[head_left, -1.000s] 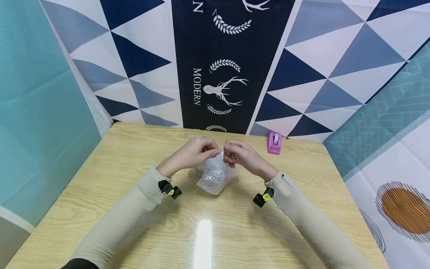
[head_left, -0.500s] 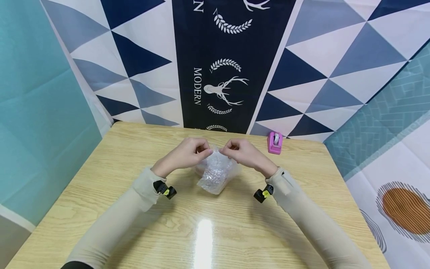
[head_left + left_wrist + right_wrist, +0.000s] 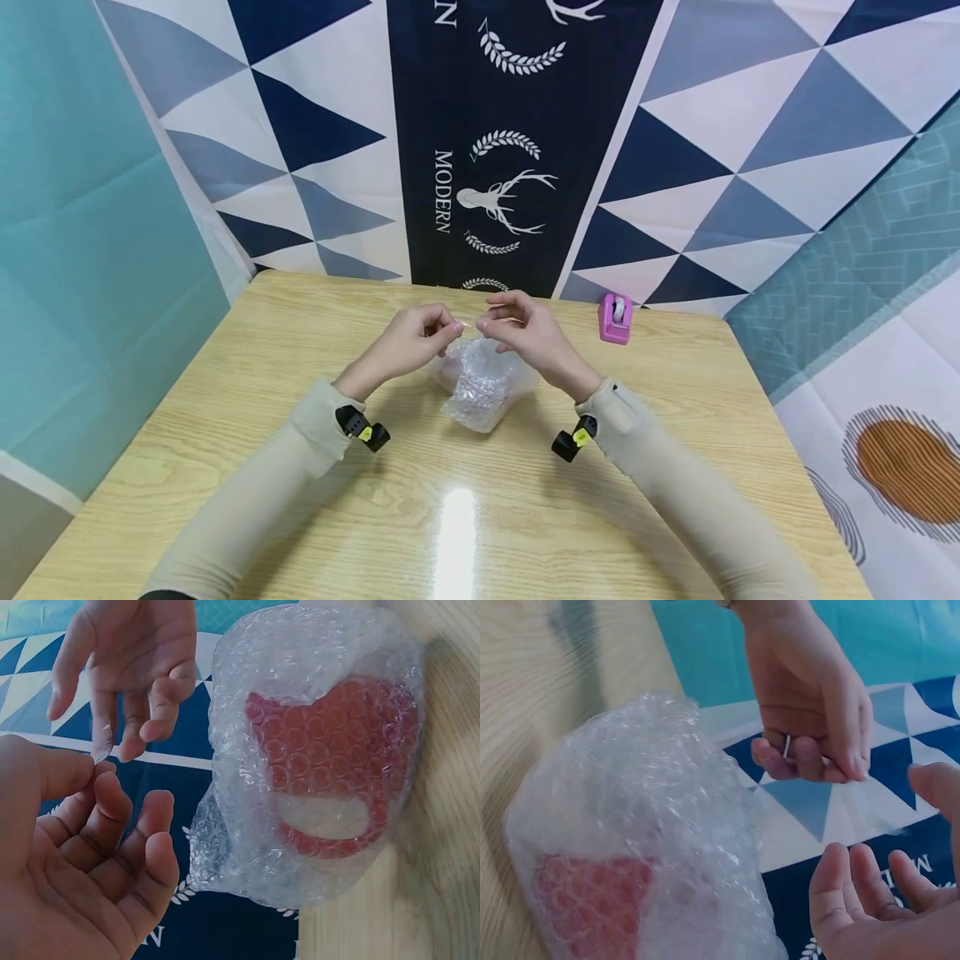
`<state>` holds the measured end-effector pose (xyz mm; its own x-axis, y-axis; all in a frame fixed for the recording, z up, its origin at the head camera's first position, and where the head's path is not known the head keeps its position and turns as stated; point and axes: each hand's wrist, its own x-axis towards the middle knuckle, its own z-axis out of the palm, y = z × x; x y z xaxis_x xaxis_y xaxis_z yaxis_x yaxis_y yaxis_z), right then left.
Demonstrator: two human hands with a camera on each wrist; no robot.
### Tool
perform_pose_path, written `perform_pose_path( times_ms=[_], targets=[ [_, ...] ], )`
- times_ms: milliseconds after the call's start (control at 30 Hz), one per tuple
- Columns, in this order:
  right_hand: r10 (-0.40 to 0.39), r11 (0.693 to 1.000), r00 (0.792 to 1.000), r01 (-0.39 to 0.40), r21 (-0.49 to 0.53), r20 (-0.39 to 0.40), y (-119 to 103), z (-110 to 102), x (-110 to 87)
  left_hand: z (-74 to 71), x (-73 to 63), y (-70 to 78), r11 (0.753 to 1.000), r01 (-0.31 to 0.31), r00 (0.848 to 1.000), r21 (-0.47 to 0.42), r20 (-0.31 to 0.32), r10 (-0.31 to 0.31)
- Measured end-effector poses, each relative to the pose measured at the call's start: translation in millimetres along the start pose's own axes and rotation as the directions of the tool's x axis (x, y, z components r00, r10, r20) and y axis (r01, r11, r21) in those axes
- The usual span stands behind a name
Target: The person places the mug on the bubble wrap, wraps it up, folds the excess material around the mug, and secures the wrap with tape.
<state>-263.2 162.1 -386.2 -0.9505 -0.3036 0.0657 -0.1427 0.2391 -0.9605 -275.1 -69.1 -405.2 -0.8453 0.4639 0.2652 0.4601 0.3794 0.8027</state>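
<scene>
My left hand (image 3: 408, 340) pinches a short strip of clear tape (image 3: 104, 745) between thumb and index finger. The tape's free end reaches toward my right hand (image 3: 531, 337), seeming to touch a fingertip in the left wrist view. The right hand's fingers are spread and loosely bent, the thumb apart from them in the right wrist view. Just below both hands, a bubble-wrapped bundle (image 3: 480, 392) sits on the table. Through the wrap shows a red object (image 3: 337, 742) with a handle-like loop; its exact kind is blurred by the bubbles.
A pink tape dispenser (image 3: 615, 321) with a roll in it stands at the table's back right edge. The wooden table (image 3: 360, 525) meets a patterned cloth (image 3: 517, 125) hanging behind it. A teal cloth (image 3: 97, 250) hangs on the left.
Both hands met over the bundle half a second ago. Since then, my right hand's fingers have loosened and spread, while my left hand has shifted slightly left, still pinching. The bundle stays put.
</scene>
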Motion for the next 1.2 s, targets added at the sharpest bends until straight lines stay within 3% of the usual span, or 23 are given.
perform_pose_path(
  times_ms=[233,333,533,767,967,1200],
  targets=[
    [-0.074,0.997,0.990,0.075,0.004,-0.120,3.4,6.2,8.6,2.8,-2.4,-0.5,0.999,0.033,0.999,-0.016,-0.015,-0.034],
    [-0.105,0.994,0.986,0.098,-0.053,-0.133,2.4,4.4,12.8,5.5,-2.6,-1.6,0.997,0.069,0.997,-0.028,-0.029,-0.070],
    [-0.078,0.984,0.996,0.069,-0.165,-0.050,4.4,-0.8,27.4,14.4,-3.5,-1.6,0.974,0.210,0.976,-0.082,-0.043,-0.214],
    [-0.040,0.947,0.998,0.056,-0.317,0.055,13.6,-5.4,42.6,24.0,-4.8,-2.3,0.907,0.376,0.927,-0.190,0.060,-0.371],
    [-0.051,0.910,0.994,0.084,-0.405,0.093,18.4,-2.2,51.3,28.1,-3.9,-4.4,0.885,0.433,0.901,-0.169,0.085,-0.425],
    [0.019,0.894,0.991,0.042,-0.445,0.131,18.1,-3.4,59.1,27.9,-0.2,-6.5,0.856,0.472,0.881,-0.210,0.154,-0.448]
  ],
)
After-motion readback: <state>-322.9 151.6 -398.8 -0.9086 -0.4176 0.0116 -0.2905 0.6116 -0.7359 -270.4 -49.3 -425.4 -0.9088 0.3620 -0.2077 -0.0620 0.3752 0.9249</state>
